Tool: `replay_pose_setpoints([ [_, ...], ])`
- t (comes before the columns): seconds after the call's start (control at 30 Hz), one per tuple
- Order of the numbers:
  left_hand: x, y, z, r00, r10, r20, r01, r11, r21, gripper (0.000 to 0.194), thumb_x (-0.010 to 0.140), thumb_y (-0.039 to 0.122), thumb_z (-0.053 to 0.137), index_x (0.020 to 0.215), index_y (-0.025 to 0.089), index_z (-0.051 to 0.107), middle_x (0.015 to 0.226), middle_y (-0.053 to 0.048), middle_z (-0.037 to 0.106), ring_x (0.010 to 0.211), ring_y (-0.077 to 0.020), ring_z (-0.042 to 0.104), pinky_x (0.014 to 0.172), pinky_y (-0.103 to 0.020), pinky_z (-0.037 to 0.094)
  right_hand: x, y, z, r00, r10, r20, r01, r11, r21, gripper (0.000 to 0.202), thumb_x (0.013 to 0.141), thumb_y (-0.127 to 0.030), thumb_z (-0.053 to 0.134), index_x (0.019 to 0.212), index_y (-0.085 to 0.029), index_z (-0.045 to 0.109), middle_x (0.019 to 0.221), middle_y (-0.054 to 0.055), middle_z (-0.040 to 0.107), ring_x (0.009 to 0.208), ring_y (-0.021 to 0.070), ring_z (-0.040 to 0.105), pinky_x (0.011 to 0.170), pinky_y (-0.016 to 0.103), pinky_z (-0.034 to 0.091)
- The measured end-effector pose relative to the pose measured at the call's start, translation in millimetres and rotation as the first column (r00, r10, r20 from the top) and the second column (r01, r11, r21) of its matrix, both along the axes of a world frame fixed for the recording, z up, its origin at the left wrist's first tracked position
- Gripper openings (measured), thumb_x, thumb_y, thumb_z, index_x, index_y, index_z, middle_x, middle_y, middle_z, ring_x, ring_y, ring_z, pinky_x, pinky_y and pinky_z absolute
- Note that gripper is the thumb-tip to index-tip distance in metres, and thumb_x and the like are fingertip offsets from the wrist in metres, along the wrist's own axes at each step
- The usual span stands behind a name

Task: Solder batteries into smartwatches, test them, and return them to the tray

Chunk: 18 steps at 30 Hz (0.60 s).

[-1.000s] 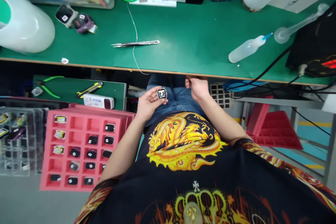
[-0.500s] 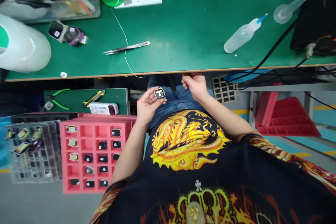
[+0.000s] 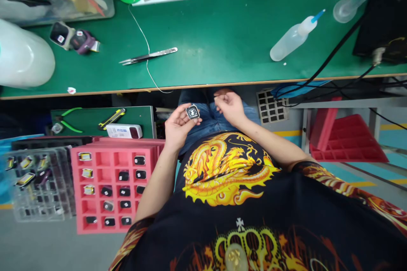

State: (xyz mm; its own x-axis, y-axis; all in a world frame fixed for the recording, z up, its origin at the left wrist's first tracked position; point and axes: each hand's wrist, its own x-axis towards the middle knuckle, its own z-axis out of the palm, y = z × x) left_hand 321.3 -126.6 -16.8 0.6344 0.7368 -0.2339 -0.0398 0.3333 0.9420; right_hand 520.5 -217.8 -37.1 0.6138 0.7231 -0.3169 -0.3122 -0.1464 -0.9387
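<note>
A small square watch (image 3: 192, 112) with a lit dark screen and a light frame is held between the thumb and fingers of my left hand (image 3: 178, 127), over my lap. To its right, my right hand (image 3: 230, 108) is raised above the jeans with its fingers curled together; whether anything small is between the fingertips is hidden. Silver tweezers (image 3: 148, 56) lie across a thin wire on the green table (image 3: 216, 42). Two watch cases, one beige (image 3: 62, 35) and one purple (image 3: 83, 42), rest at the table's left.
Below the table at the left are a pink foam tray (image 3: 103, 178) with watch parts, a clear tray (image 3: 38, 190), green-handled pliers (image 3: 71, 120) and a yellow cutter (image 3: 112, 118). A plastic bottle (image 3: 288, 42) lies on the table at the right, near black cables (image 3: 333, 53).
My right hand has moved slightly left, towards the watch. The watch screen shows a different, mostly dark face. The camera view has shifted a little.
</note>
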Motion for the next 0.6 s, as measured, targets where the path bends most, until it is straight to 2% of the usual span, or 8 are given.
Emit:
replay_pose_setpoints([
  [0.1, 2, -3, 0.1, 1.000, -0.001, -0.006, 0.001, 1.000, 0.006, 0.062, 0.077, 0.024, 0.100, 0.133, 0.022, 0.072, 0.113, -0.009, 0.084, 0.086, -0.0210, 0.083, 0.074, -0.030, 0.070, -12, 1, -0.2, 0.973, 0.231, 0.006, -0.231, 0.972, 0.043, 0.030, 0.084, -0.038, 0.077, 0.106, -0.019, 0.070, 0.079, -0.003, 0.067, 0.066, 0.0109, 0.062, 0.061, 0.024, 0.051],
  [0.2, 3, -7, 0.3, 1.000, 0.021, -0.018, -0.021, 0.999, 0.037, 0.062, 0.078, 0.026, 0.099, 0.134, 0.022, 0.071, 0.113, -0.008, 0.083, 0.087, -0.0206, 0.083, 0.077, -0.031, 0.070, -20, 2, 2.4, 0.941, 0.331, 0.070, -0.336, 0.938, 0.086, 0.030, 0.087, -0.037, 0.077, 0.109, -0.019, 0.071, 0.085, -0.002, 0.069, 0.072, 0.0111, 0.063, 0.068, 0.024, 0.054],
  [0.37, 4, -10, -10.6, 0.996, 0.009, -0.084, -0.006, 0.999, 0.036, 0.062, 0.082, 0.029, 0.093, 0.138, 0.021, 0.068, 0.123, -0.011, 0.081, 0.105, -0.0235, 0.081, 0.086, -0.033, 0.069, -22, 2, -1.5, 0.891, 0.406, 0.202, -0.417, 0.909, 0.013, 0.029, 0.088, -0.037, 0.078, 0.110, -0.018, 0.074, 0.097, 0.001, 0.068, 0.073, 0.0097, 0.064, 0.070, 0.025, 0.055],
  [0.47, 8, -13, -17.7, 0.979, 0.024, -0.203, -0.004, 0.995, 0.101, 0.060, 0.084, 0.028, 0.086, 0.141, 0.022, 0.066, 0.130, -0.010, 0.078, 0.117, -0.0248, 0.077, 0.105, -0.042, 0.064, -20, 3, -2.0, 0.831, 0.459, 0.314, -0.448, 0.887, -0.113, 0.032, 0.087, -0.037, 0.078, 0.114, -0.019, 0.076, 0.100, 0.001, 0.070, 0.077, 0.0105, 0.064, 0.074, 0.025, 0.055],
  [0.53, 12, -18, -12.8, 0.964, 0.035, -0.264, 0.005, 0.989, 0.148, 0.054, 0.082, 0.023, 0.082, 0.135, 0.024, 0.070, 0.131, -0.008, 0.078, 0.123, -0.0271, 0.074, 0.117, -0.050, 0.057, -21, 1, 2.6, 0.777, 0.501, 0.382, -0.456, 0.866, -0.207, 0.034, 0.088, -0.042, 0.078, 0.113, -0.019, 0.076, 0.096, 0.002, 0.072, 0.080, 0.0136, 0.065, 0.076, 0.027, 0.054],
  [0.6, 17, -21, -1.8, 0.953, 0.036, -0.299, 0.020, 0.983, 0.183, 0.047, 0.079, 0.015, 0.078, 0.125, 0.026, 0.076, 0.132, -0.006, 0.078, 0.129, -0.0303, 0.071, 0.125, -0.055, 0.050, -20, -1, 4.5, 0.729, 0.511, 0.455, -0.462, 0.858, -0.224, 0.037, 0.089, -0.048, 0.075, 0.105, -0.015, 0.076, 0.086, 0.005, 0.071, 0.077, 0.0181, 0.064, 0.074, 0.032, 0.053],
])
